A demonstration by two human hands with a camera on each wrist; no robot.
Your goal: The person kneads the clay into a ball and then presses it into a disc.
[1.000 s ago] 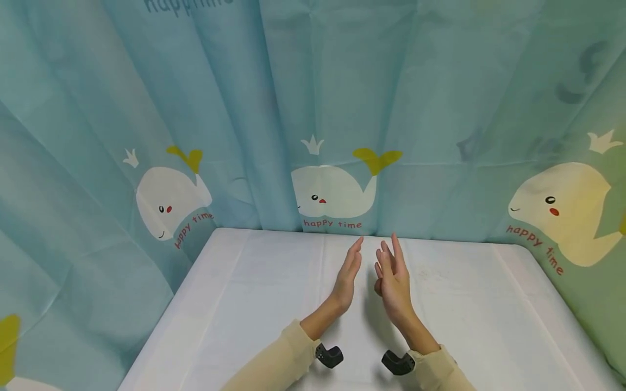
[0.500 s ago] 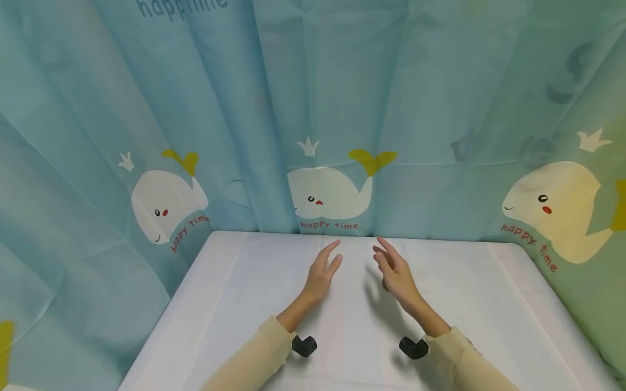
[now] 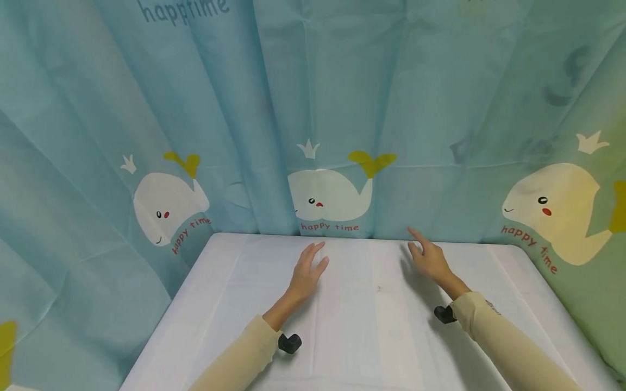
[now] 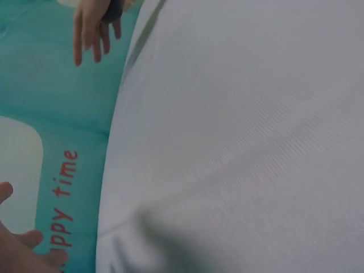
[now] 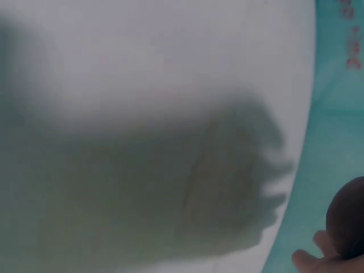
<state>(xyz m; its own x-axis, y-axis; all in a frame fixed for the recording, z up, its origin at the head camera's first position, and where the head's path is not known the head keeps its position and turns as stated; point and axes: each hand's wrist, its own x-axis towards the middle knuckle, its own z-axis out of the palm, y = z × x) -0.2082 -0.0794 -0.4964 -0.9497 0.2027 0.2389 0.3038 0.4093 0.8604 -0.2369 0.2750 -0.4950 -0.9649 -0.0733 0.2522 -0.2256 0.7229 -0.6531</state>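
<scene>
Over the left half of the white table, my left hand [image 3: 304, 277] hovers with fingers stretched forward and thumb spread to the right. It holds nothing. Farther right, my right hand [image 3: 432, 260] is above the table's far part, its index finger extended toward the curtain; nothing shows in its grip in the head view. The left wrist view has my right hand [image 4: 94, 23] at the top with several fingers hanging down. Only fingertips of my left hand show at that view's lower left. At the right wrist view's right edge, a dark rounded shape [image 5: 347, 219] sits against the fingers.
A white-covered table [image 3: 357, 326] lies below both hands, and their shadows fall on it. Behind its far edge hangs a blue-green curtain [image 3: 440, 108] printed with white whales and "happy time". Black wrist cameras protrude from both beige sleeves [image 3: 513, 336].
My hands were close together, palms facing, a second ago. They have moved apart: the left hand to the left, the right hand farther to the right, its index finger now pointing forward.
</scene>
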